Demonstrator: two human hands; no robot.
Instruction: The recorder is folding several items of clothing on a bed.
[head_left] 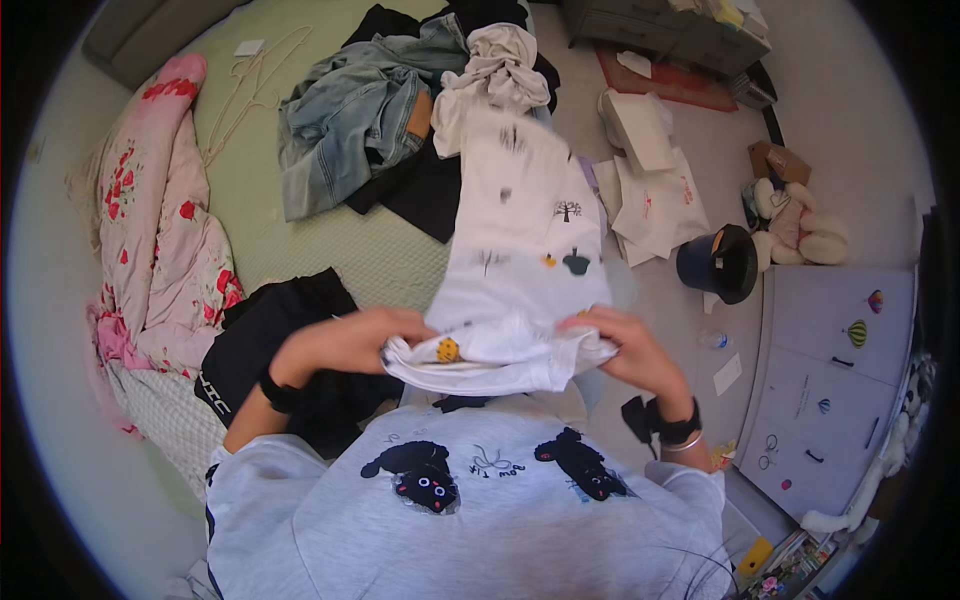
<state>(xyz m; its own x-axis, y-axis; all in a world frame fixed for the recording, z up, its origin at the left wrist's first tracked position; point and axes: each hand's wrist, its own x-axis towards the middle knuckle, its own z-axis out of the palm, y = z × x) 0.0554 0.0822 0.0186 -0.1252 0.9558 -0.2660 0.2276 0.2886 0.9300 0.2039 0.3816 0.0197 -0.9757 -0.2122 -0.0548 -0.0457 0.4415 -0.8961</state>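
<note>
A white printed garment [520, 230] stretches away from me, with small dark trees, a green apple shape and yellow spots on it. Its near end is rolled or folded over toward my body. My left hand [365, 340] grips the left corner of that fold, fingers closed on the cloth. At the right corner, my right hand [630, 345] pinches the fabric between thumb and fingers. The far end of the garment lies against a crumpled off-white cloth [495, 75]. Which kind of garment it is cannot be made out.
Blue jeans [350, 120] and black clothes [420, 195] lie on the green bed cover [260, 235]. Black clothing [290, 310] sits by my left arm, a pink floral quilt [150, 220] farther left. On the floor at right are a dark bin [715, 265], paper bags [660, 205] and a white cabinet [820, 380].
</note>
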